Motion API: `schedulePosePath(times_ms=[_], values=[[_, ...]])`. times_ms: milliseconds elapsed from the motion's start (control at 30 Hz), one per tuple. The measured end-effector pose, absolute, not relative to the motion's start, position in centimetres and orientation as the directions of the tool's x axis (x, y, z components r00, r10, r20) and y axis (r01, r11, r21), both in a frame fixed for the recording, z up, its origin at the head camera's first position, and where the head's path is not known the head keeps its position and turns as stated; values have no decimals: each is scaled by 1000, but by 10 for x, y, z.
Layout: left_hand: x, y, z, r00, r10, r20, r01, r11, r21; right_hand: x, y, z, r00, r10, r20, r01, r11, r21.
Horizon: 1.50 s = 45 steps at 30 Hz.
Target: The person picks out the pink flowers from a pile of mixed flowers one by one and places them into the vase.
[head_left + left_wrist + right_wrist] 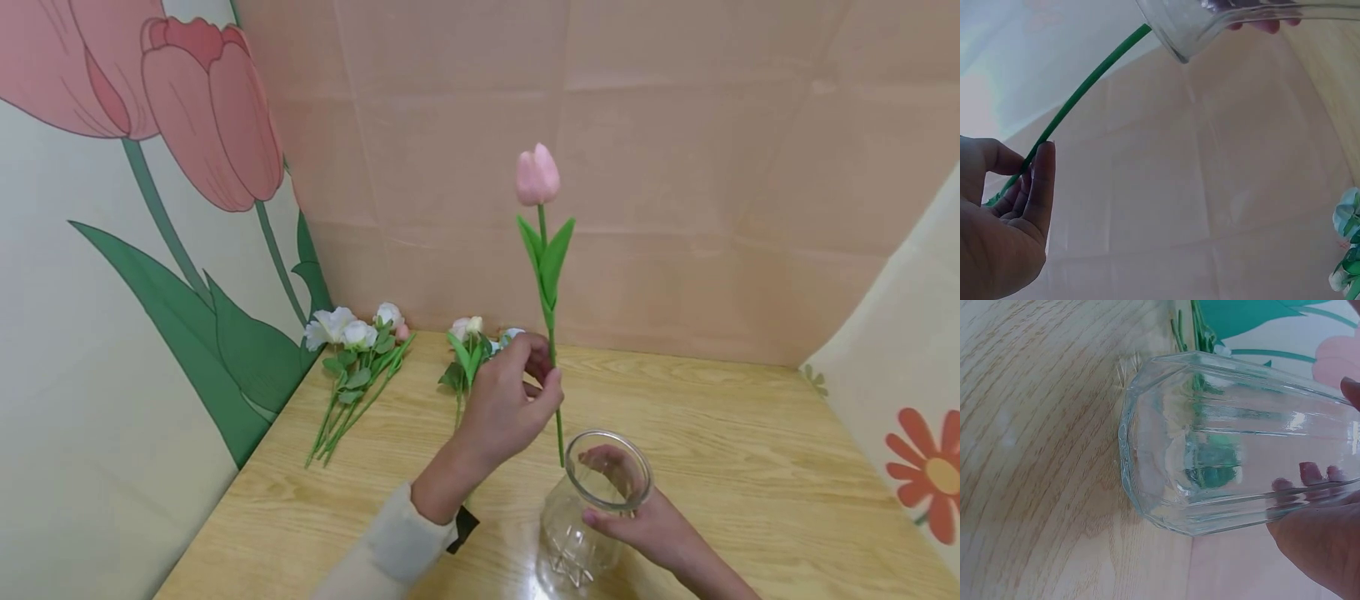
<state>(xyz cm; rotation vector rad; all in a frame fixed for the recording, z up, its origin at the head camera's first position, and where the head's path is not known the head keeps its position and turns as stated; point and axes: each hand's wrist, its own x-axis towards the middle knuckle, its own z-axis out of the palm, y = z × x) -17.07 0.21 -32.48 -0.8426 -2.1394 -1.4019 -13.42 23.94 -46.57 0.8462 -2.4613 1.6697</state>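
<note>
A pink tulip [537,177] with green leaves stands nearly upright in my left hand [510,400], which pinches its stem between thumb and fingers. The lower tip of the green stem [1094,75] is right at the rim of a clear glass vase [581,533]. My right hand [652,525] grips that vase near its neck, thumb on the near side and fingers round the far side. Through the faceted glass [1210,450], the right wrist view shows the fingers behind it. Nothing stands inside the vase.
White flowers [358,335] with green stems lie at the table's back left. A smaller group of flowers [467,329] lies behind my left hand, partly hidden by it. A pinkish backdrop [675,167] rises behind the wooden table [720,433], with flower-printed cloths at both sides.
</note>
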Motion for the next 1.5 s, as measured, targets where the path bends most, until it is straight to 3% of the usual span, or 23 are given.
schedulePosePath(times_ms=[267, 633, 1100, 1500], values=[[-170, 5, -322, -707, 230, 669, 707, 272, 653, -134, 239, -466, -850, -410, 330, -460, 274, -845], [-169, 13, -325, -713, 257, 653, 701, 260, 664, -133, 239, -465, -890, -396, 228, -361, 305, -881], [-168, 20, -331, -672, 303, 676, 740, 292, 606, -133, 238, -466, -894, -372, 250, -373, 305, -876], [-167, 23, -334, -674, 335, 658, 738, 292, 608, -134, 239, -466, -889, -377, 260, -384, 304, -872]])
